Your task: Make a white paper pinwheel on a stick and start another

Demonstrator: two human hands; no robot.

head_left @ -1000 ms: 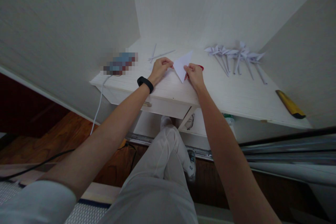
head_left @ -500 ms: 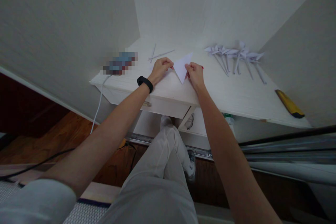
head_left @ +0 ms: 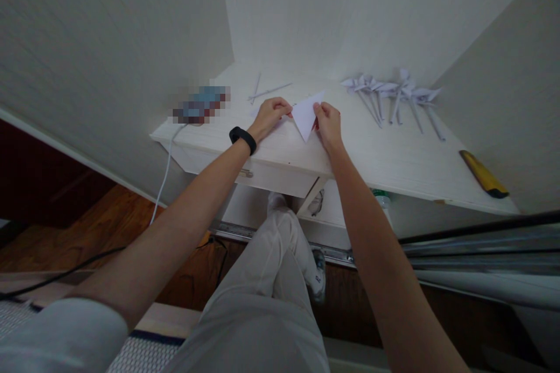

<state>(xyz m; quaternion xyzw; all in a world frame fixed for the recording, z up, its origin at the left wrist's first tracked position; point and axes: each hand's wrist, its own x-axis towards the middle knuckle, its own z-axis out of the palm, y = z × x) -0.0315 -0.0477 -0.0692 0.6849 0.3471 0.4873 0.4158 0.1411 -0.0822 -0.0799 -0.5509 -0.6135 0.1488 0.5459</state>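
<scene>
Just above the white desk top, a folded triangle of white paper (head_left: 305, 116) is held between my two hands. My left hand (head_left: 272, 115), with a black band at the wrist, pinches its left corner. On the other side, my right hand (head_left: 327, 122) grips the right edge between thumb and fingers. One point of the triangle faces me, and another points up and to the right. Behind my left hand lie thin white paper sticks (head_left: 270, 91), loosely crossed. Several folded paper pieces with rolled paper stems (head_left: 391, 90) rest in a row at the back right.
A phone-like object (head_left: 201, 106), blurred out, sits at the desk's left end with a white cable (head_left: 164, 178) hanging down. A yellow and black object (head_left: 483, 173) lies near the right wall. Under the desk top are a drawer (head_left: 275, 178) and a green-capped bottle (head_left: 382, 198).
The paper triangle and both hands have shifted very slightly to the right. My right fingers sit a little higher on its edge, and both hands keep their hold.
</scene>
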